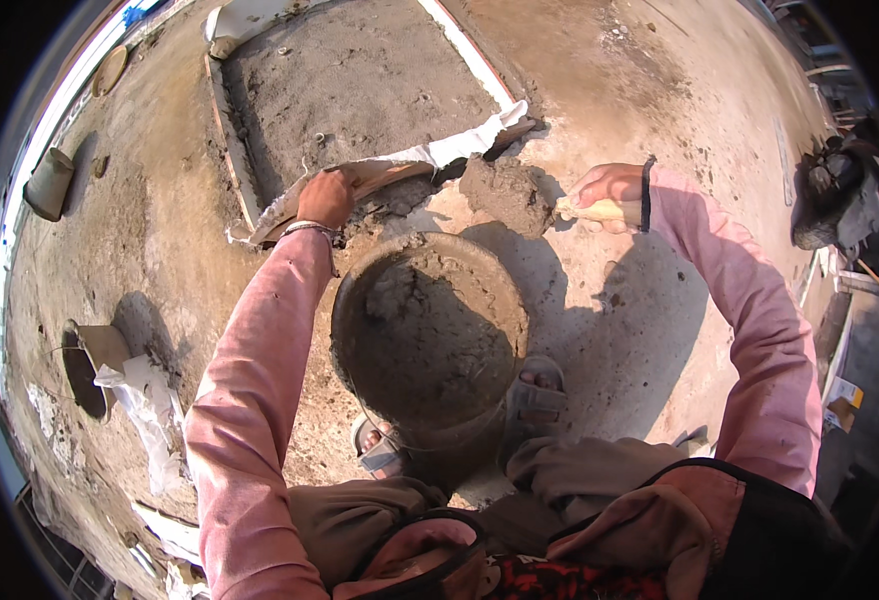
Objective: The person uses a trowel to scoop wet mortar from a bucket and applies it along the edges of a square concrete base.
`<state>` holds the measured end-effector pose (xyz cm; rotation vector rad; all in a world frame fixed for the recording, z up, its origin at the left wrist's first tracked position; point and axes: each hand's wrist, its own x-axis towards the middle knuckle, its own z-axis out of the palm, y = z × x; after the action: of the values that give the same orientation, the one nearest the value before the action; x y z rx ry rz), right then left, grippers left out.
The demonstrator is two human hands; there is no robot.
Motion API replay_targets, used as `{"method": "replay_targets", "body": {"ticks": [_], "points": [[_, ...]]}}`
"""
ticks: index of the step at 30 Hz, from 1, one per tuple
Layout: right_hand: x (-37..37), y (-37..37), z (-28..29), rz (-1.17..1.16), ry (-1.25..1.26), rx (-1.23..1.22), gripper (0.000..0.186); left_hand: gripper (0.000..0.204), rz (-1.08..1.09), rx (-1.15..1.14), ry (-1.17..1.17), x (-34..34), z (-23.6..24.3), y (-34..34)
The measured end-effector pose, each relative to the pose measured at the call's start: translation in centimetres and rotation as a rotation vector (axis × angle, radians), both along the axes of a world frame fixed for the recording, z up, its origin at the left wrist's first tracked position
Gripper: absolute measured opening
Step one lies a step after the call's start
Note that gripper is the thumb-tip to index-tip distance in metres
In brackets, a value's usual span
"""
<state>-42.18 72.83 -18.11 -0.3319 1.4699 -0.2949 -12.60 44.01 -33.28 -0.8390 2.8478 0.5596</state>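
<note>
My left hand (327, 197) grips the near edge strip (380, 177) of a rectangular mould, where white cloth (465, 143) lies over the wood. Wet grey mortar (350, 85) lies inside the mould. My right hand (608, 195) is closed on the pale wooden handle of a trowel (582, 211); its blade is hidden under a lump of mortar (505, 195) beside the mould's near edge. A bucket (430, 330) of grey mortar stands between my sandalled feet, below both hands.
At the left lie an overturned bucket (100, 360), crumpled white plastic (155, 420), a grey container (48, 185) and a round object (110, 70). The stained concrete floor (650, 110) surrounds the mould. A dark heap (825, 190) and loose boards are at the right.
</note>
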Motion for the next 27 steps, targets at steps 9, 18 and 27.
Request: {"method": "replay_targets", "body": {"ticks": [9, 18, 27], "points": [[2.4, 3.5, 6.0, 0.432, 0.454, -0.291, 0.03, 0.025, 0.003, 0.014, 0.05, 0.6, -1.0, -0.9], [5.5, 9.2, -0.7, 0.895, 1.339, -0.391, 0.042, 0.026, -0.004, 0.042, 0.051, -0.1, -0.2, -0.2], [4.6, 2.7, 2.3, 0.958, 1.426, -0.208, 0.039, 0.028, -0.026, 0.026, -0.005, 0.4, -0.9, -0.4]]}}
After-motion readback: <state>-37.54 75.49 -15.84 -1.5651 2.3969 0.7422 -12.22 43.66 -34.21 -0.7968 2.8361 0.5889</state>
